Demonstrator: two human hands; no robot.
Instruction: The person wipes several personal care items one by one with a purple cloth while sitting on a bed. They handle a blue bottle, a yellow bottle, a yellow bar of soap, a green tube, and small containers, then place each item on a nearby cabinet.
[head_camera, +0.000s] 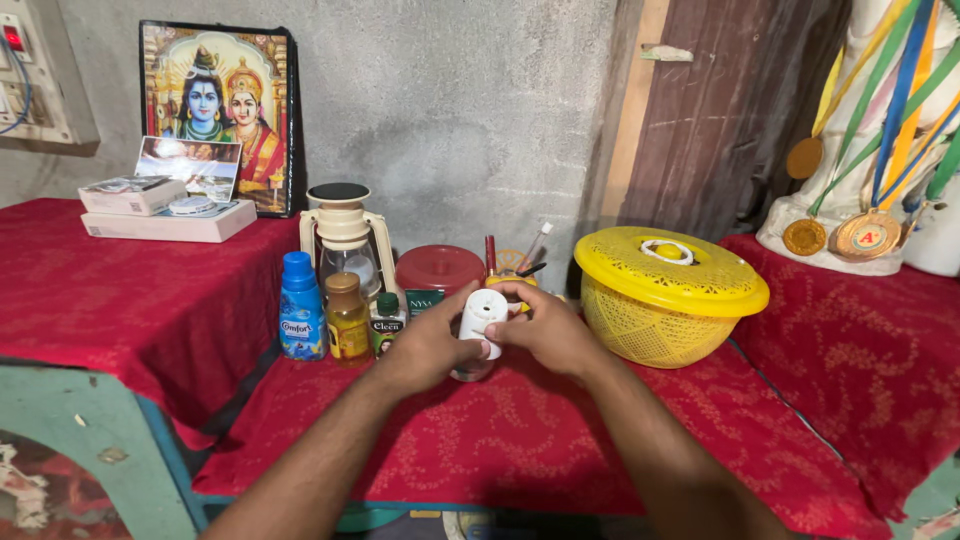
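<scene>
— White bottle (481, 318), where is it now?
— I hold it in both hands, above the red cloth (520, 440). My left hand (432, 348) is closed around its lower part, my right hand (545, 330) grips it from the other side, fingers near the cap.
— What stands near?
— A blue bottle (299, 307), an amber bottle (346, 318), a lantern (345, 240) behind, and a yellow basket (665, 295) at right.
</scene>
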